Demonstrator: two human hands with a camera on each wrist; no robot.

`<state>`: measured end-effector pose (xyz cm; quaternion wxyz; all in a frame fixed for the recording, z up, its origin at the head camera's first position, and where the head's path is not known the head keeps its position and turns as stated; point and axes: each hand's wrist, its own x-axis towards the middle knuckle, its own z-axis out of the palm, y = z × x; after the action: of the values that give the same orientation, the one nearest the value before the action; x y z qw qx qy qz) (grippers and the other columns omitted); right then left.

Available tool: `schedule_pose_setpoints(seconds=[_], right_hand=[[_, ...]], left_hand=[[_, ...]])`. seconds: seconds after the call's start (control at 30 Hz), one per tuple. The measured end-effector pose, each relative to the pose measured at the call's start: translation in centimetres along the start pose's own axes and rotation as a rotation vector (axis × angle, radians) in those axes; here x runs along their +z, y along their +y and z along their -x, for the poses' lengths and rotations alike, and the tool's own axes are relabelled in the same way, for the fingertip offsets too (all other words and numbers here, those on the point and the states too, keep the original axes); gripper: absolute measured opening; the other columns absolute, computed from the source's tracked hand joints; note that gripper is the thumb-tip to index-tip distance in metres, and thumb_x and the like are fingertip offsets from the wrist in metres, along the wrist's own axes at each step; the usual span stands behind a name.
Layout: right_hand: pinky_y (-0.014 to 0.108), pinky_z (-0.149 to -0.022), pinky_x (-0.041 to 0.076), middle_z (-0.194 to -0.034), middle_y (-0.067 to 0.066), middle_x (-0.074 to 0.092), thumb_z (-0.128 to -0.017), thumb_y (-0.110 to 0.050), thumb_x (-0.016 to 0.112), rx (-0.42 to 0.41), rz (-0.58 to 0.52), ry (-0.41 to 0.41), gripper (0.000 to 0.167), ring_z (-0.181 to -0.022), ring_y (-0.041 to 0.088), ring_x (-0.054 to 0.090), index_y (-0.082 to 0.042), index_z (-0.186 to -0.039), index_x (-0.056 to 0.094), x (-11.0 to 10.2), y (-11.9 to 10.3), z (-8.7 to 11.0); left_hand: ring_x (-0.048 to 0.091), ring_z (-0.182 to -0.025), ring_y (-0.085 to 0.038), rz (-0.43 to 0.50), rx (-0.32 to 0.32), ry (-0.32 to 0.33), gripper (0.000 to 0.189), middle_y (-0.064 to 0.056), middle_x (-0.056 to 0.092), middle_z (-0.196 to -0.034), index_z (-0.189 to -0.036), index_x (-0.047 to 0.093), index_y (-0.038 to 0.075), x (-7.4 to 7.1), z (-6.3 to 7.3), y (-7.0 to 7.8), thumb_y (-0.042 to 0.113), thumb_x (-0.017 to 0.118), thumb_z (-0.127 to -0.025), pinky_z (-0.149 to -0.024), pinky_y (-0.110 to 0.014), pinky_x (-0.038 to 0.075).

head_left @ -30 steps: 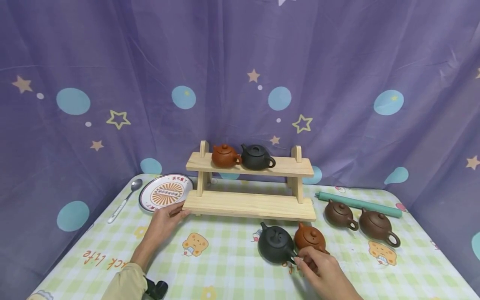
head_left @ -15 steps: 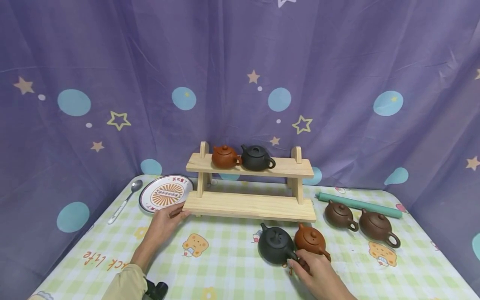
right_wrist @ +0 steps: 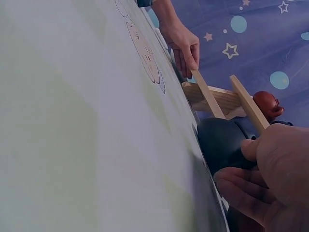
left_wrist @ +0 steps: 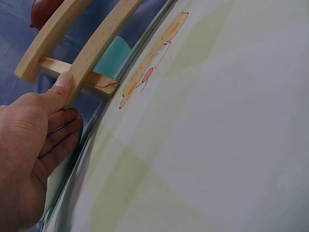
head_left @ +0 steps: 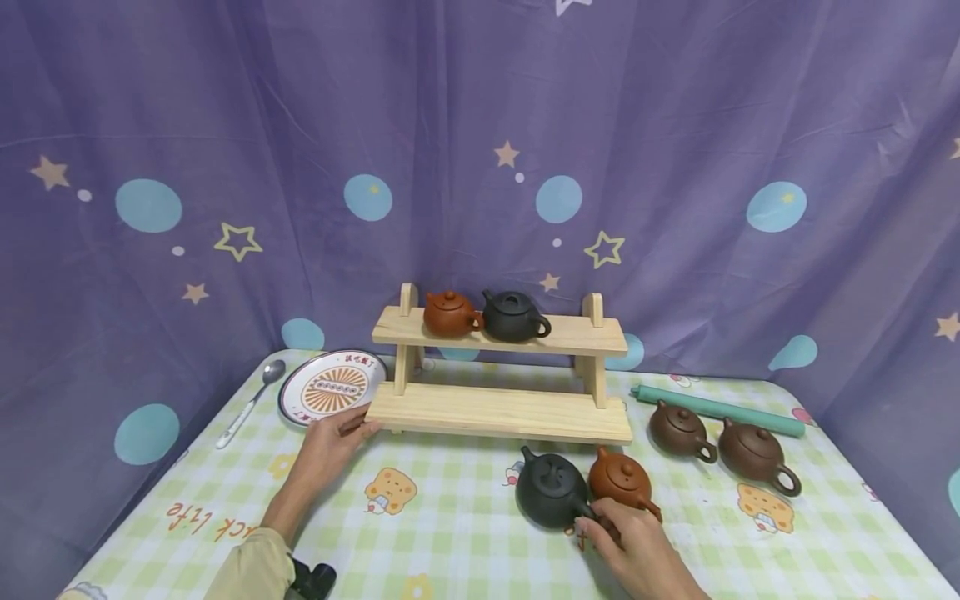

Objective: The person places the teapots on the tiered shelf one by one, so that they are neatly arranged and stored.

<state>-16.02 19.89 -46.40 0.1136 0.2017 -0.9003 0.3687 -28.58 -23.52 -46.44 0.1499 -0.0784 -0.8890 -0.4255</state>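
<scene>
A two-tier wooden display rack (head_left: 495,410) stands on the table, and my left hand (head_left: 330,450) holds the left end of its lower board. In the left wrist view the thumb (left_wrist: 63,84) lies against the board, with the other fingers on its far side. A black teapot (head_left: 551,490) sits upright on the cloth in front of the rack. My right hand (head_left: 637,546) pinches its handle between thumb and fingers; the handle is mostly hidden. Just right of it, behind the right hand, is an orange-brown teapot (head_left: 621,479).
The upper board bears another orange-brown teapot (head_left: 448,313) and another black teapot (head_left: 512,315). Two dark brown teapots (head_left: 678,429) and a green rolled cylinder (head_left: 720,408) lie at the right. A patterned plate (head_left: 333,385) and a spoon (head_left: 251,404) lie at the left.
My right hand has shifted slightly left at the black teapot's handle, uncovering more of the orange-brown teapot's handle. The left hand, rack and teapots stay where they were.
</scene>
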Motion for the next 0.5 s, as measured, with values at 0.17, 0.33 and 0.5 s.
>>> schedule_pose_setpoints(seconds=[0.17, 0.33, 0.5], right_hand=[[0.022, -0.051, 0.047, -0.076, -0.018, 0.058, -0.098, -0.01, 0.073, -0.056, -0.032, 0.094, 0.005, -0.064, -0.004, 0.052, -0.013, -0.095, 0.069, 0.41, 0.27, 0.2], [0.023, -0.051, 0.049, -0.077, -0.014, 0.062, -0.098, -0.009, 0.073, -0.019, -0.121, 0.108, 0.004, -0.065, -0.002, 0.056, -0.009, -0.1, 0.07, 0.56, 0.49, 0.32], [0.023, -0.048, 0.047, -0.075, -0.014, 0.058, -0.098, -0.009, 0.073, 0.015, -0.179, 0.109, 0.005, -0.06, 0.0, 0.052, -0.009, -0.099, 0.068, 0.9, 0.55, 0.47]], left_hand=[[0.072, -0.108, -0.03, 0.009, -0.005, -0.003, 0.047, -0.018, 0.073, -0.119, -0.133, 0.066, -0.004, -0.01, -0.02, 0.01, 0.026, 0.075, -0.098, -0.093, -0.042, 0.058], [0.072, -0.108, -0.031, 0.005, -0.005, -0.003, 0.048, -0.018, 0.073, -0.12, -0.133, 0.066, -0.005, -0.05, -0.01, 0.09, 0.027, 0.075, -0.098, -0.094, -0.044, 0.058], [0.072, -0.109, -0.031, 0.0, -0.016, -0.01, 0.05, -0.019, 0.072, -0.12, -0.134, 0.065, -0.005, -0.11, 0.1, 0.16, 0.029, 0.075, -0.098, -0.096, -0.046, 0.057]])
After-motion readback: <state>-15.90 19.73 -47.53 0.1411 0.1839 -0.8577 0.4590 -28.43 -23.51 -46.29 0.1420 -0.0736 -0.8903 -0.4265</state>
